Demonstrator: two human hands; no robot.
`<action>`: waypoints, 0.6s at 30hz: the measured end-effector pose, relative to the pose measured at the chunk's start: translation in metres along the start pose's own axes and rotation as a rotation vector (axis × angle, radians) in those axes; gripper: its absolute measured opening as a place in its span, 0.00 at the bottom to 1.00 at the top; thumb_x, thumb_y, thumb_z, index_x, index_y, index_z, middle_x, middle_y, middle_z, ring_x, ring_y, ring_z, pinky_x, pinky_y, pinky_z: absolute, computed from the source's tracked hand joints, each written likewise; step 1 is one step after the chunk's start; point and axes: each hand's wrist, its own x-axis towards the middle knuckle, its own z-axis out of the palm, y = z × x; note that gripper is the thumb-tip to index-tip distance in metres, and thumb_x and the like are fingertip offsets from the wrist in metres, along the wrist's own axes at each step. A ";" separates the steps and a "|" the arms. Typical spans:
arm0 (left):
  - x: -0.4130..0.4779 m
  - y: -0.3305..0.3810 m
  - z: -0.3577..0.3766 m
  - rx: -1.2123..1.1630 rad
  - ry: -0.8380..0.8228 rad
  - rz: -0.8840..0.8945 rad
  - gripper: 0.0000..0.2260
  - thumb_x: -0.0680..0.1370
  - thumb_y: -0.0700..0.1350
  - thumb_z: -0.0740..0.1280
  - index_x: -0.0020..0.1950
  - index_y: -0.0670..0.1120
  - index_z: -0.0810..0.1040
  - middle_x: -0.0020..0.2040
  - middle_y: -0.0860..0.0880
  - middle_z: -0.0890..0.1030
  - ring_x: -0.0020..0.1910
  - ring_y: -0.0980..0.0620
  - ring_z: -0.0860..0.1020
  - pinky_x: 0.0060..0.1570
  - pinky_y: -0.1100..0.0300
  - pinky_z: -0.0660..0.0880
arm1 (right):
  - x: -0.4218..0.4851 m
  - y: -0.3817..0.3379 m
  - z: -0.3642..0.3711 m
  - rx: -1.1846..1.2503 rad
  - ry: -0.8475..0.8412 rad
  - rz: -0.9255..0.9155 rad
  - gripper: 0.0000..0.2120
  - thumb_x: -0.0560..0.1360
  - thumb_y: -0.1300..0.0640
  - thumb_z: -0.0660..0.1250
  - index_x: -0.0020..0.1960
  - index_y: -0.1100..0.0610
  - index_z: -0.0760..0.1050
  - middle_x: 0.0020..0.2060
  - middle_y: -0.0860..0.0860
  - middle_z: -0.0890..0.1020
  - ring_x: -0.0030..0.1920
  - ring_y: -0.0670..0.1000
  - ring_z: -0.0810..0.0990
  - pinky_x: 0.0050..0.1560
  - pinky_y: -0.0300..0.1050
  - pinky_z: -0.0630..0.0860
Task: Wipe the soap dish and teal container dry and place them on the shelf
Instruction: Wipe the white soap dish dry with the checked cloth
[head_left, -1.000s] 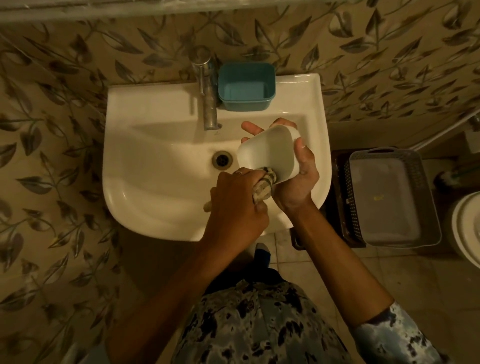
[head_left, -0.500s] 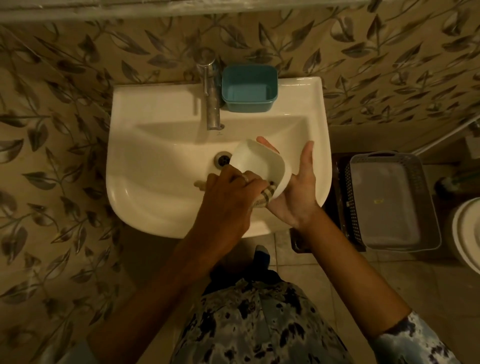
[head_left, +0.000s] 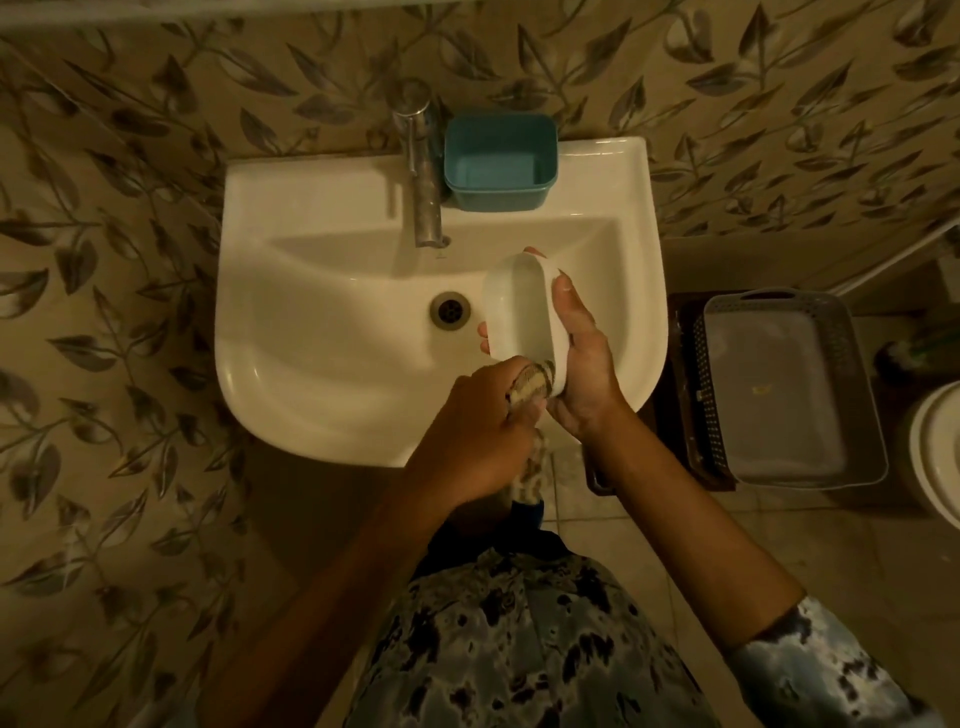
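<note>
Now we hold the soap dish (head_left: 522, 306) over the sink (head_left: 322, 332), our right hand (head_left: 584, 358) clamped along its side, our left hand (head_left: 475, 431) bunched tight around the cloth (head_left: 532, 384) at its near end. We should press the cloth into every corner, turning the dish. Behind the tap (head_left: 423, 176), the teal container (head_left: 500, 162) waits on the sink's ledge.

My only view comes from the head camera, looking steeply down at the white ceramic washbasin (head_left: 332, 291). It sits close above both forearms.
</note>
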 end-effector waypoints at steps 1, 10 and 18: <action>0.002 0.005 -0.002 -0.068 -0.006 -0.049 0.13 0.80 0.45 0.60 0.65 0.52 0.73 0.55 0.51 0.79 0.54 0.55 0.77 0.48 0.64 0.74 | 0.000 0.001 0.000 -0.023 -0.012 -0.047 0.21 0.79 0.47 0.57 0.71 0.53 0.67 0.58 0.61 0.76 0.50 0.62 0.78 0.49 0.56 0.79; 0.007 0.006 -0.006 -0.076 -0.027 -0.031 0.17 0.80 0.42 0.61 0.69 0.49 0.69 0.62 0.47 0.76 0.60 0.50 0.76 0.53 0.64 0.74 | 0.005 -0.011 0.002 -0.122 -0.054 -0.080 0.19 0.80 0.49 0.54 0.69 0.49 0.67 0.59 0.60 0.77 0.52 0.64 0.77 0.52 0.62 0.77; 0.010 -0.014 -0.005 0.807 0.062 0.312 0.28 0.73 0.32 0.66 0.71 0.50 0.69 0.67 0.49 0.72 0.62 0.43 0.66 0.53 0.50 0.62 | 0.003 -0.014 -0.010 0.027 -0.095 0.109 0.22 0.79 0.46 0.56 0.70 0.52 0.68 0.53 0.56 0.82 0.50 0.57 0.82 0.56 0.59 0.77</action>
